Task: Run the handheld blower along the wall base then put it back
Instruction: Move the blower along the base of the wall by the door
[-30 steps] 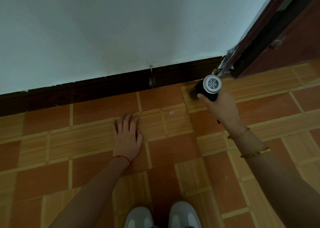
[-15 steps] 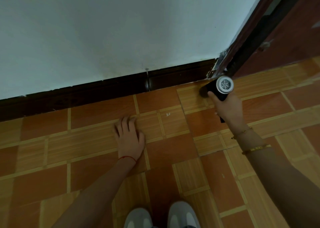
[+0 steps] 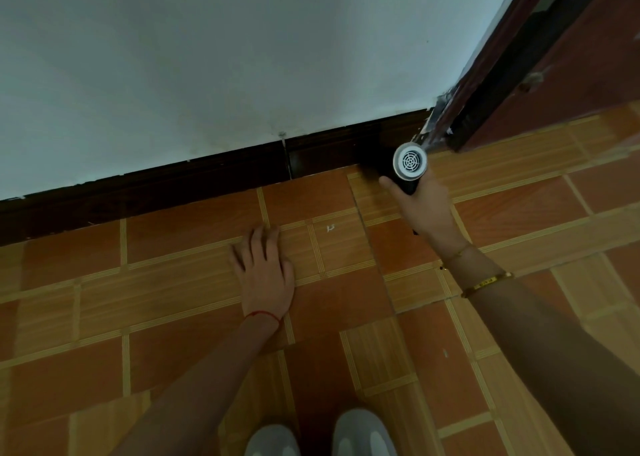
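Note:
My right hand (image 3: 424, 206) grips a black handheld blower (image 3: 408, 165) whose round silver rear grille faces me. Its nozzle points at the dark wooden skirting board (image 3: 214, 175) at the foot of the pale wall (image 3: 242, 57), close to the corner by the door frame. The nozzle's tip is lost against the dark board. My left hand (image 3: 265, 270) lies flat on the orange tiled floor (image 3: 173, 351), palm down, fingers together, about two tiles left of the blower.
A dark red door frame (image 3: 485, 85) and door (image 3: 588, 57) stand at the right end of the wall. My two grey shoes (image 3: 318, 435) show at the bottom edge. A vertical joint (image 3: 285, 158) splits the skirting board.
My right hand with the blower has slid right along the skirting toward the door frame, then eased slightly back left and nearer the board. My left hand stays flat on the floor.

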Tool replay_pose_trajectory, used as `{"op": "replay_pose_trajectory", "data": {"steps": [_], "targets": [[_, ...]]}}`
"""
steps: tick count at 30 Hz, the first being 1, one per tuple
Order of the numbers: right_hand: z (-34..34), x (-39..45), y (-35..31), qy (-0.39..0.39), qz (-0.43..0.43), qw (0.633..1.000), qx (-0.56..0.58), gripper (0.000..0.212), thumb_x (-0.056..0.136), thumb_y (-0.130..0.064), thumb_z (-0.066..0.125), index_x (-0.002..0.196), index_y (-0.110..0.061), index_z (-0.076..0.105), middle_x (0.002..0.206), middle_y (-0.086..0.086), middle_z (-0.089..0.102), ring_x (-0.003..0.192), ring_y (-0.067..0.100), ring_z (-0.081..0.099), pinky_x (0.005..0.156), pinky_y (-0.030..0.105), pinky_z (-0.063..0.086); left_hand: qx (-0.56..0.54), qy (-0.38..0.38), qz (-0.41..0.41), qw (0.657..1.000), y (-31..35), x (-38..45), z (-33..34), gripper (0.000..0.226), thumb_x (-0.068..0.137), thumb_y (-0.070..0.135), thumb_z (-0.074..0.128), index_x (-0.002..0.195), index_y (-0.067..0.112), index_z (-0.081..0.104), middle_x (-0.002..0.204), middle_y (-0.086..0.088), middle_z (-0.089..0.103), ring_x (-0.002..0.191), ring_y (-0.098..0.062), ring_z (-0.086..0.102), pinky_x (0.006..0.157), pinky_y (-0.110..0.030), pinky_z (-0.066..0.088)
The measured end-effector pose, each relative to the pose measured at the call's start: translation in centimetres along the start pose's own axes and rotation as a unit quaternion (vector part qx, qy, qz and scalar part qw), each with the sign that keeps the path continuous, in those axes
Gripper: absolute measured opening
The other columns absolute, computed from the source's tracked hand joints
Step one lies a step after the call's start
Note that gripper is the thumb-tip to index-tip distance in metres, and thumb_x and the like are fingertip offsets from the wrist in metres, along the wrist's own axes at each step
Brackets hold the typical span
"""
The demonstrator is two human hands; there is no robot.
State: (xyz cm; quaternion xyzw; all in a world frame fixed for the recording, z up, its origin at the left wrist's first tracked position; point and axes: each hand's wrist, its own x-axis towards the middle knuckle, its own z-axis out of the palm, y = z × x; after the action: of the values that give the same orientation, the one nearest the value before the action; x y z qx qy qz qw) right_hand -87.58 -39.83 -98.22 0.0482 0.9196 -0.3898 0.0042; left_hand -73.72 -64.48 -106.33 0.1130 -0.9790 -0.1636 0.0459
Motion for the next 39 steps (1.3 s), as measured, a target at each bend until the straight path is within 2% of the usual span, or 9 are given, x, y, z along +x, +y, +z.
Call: {"op": "replay_pose_trajectory", "data": {"steps": [7,11,14,16,23,26,30,35,39], "targets": [[-2.3,1.0,0.8,0.132,0.083,0.988,0.002,0.076,0.088,-0.045,0.068,0.144,-0.005,0.037,0.125,0.016,0.065,0.113,0.036,0.062,0.085,0.036,0.048,0.005,0.001,0.004,1.0,0.0,0.0,-0.2,0.054,0.094,0.031,0.033,0.144,0.014,0.043,0.15,-0.013,0.041,0.143,-0.033,0.031,0.118,-0.064,0.015],[-1.8,0.6,0.6,0.109,0.067,0.992,0.008,0.075,0.086,-0.048,0.068,0.143,-0.008,0.038,0.121,0.013,0.068,0.108,0.033,0.065,0.081,0.032,0.047,0.008,0.0,0.002,1.0,0.1,0.0,-0.3,0.054,0.094,0.031,0.033,0.144,0.014,0.044,0.149,-0.014,0.042,0.142,-0.033,0.032,0.117,-0.064,0.016],[-0.9,0.5,0.6,0.027,0.024,0.999,0.006,0.081,0.08,-0.064,0.064,0.138,-0.012,0.044,0.104,0.011,0.073,0.086,0.031,0.071,0.075,0.035,0.056,0.006,-0.002,0.001,1.0,0.1,0.0,-0.2,0.055,0.094,0.032,0.032,0.145,0.014,0.043,0.149,-0.014,0.041,0.142,-0.033,0.032,0.118,-0.064,0.014],[-0.8,0.6,0.4,0.014,0.018,1.0,-0.006,0.078,0.08,-0.063,0.065,0.135,-0.012,0.046,0.1,0.011,0.073,0.083,0.03,0.071,0.073,0.036,0.057,0.008,-0.004,0.003,1.0,0.0,0.0,-0.2,0.055,0.094,0.031,0.033,0.145,0.015,0.043,0.149,-0.014,0.041,0.142,-0.034,0.032,0.118,-0.064,0.014],[-1.8,1.0,0.8,0.133,0.093,0.987,0.017,0.077,0.087,-0.046,0.068,0.146,-0.008,0.036,0.126,0.014,0.065,0.115,0.035,0.061,0.083,0.033,0.046,0.01,-0.001,0.004,1.0,-0.1,0.0,-0.1,0.054,0.094,0.03,0.035,0.145,0.015,0.043,0.149,-0.013,0.042,0.142,-0.033,0.032,0.118,-0.064,0.015],[-1.8,1.2,0.8,0.108,0.077,0.991,0.021,0.077,0.085,-0.049,0.069,0.144,-0.01,0.038,0.123,0.011,0.067,0.111,0.033,0.064,0.088,0.035,0.05,0.011,0.004,0.005,1.0,0.0,0.0,-0.1,0.053,0.094,0.03,0.036,0.144,0.015,0.043,0.149,-0.013,0.042,0.142,-0.033,0.032,0.118,-0.064,0.015],[-1.3,0.8,1.3,0.049,0.051,0.997,0.018,0.076,0.081,-0.059,0.067,0.137,-0.014,0.042,0.107,0.01,0.073,0.089,0.035,0.071,0.081,0.044,0.058,0.008,0.005,0.005,1.0,0.1,0.0,-0.1,0.053,0.094,0.03,0.036,0.145,0.015,0.043,0.149,-0.013,0.042,0.142,-0.033,0.032,0.118,-0.064,0.015],[-2.1,1.5,1.4,0.149,0.107,0.983,0.019,0.08,0.084,-0.052,0.068,0.144,-0.008,0.038,0.124,0.012,0.067,0.112,0.033,0.063,0.09,0.042,0.052,0.01,0.003,0.004,1.0,0.0,0.0,0.0,0.053,0.094,0.03,0.035,0.145,0.015,0.043,0.149,-0.012,0.042,0.142,-0.034,0.033,0.119,-0.063,0.014],[-2.5,1.9,1.5,0.152,0.102,0.983,0.017,0.082,0.085,-0.052,0.068,0.146,-0.006,0.035,0.126,0.015,0.065,0.116,0.036,0.061,0.093,0.045,0.05,0.001,0.005,0.003,1.0,0.1,0.1,-0.1,0.053,0.094,0.03,0.035,0.144,0.014,0.044,0.149,-0.013,0.041,0.142,-0.034,0.032,0.119,-0.063,0.012]]}}
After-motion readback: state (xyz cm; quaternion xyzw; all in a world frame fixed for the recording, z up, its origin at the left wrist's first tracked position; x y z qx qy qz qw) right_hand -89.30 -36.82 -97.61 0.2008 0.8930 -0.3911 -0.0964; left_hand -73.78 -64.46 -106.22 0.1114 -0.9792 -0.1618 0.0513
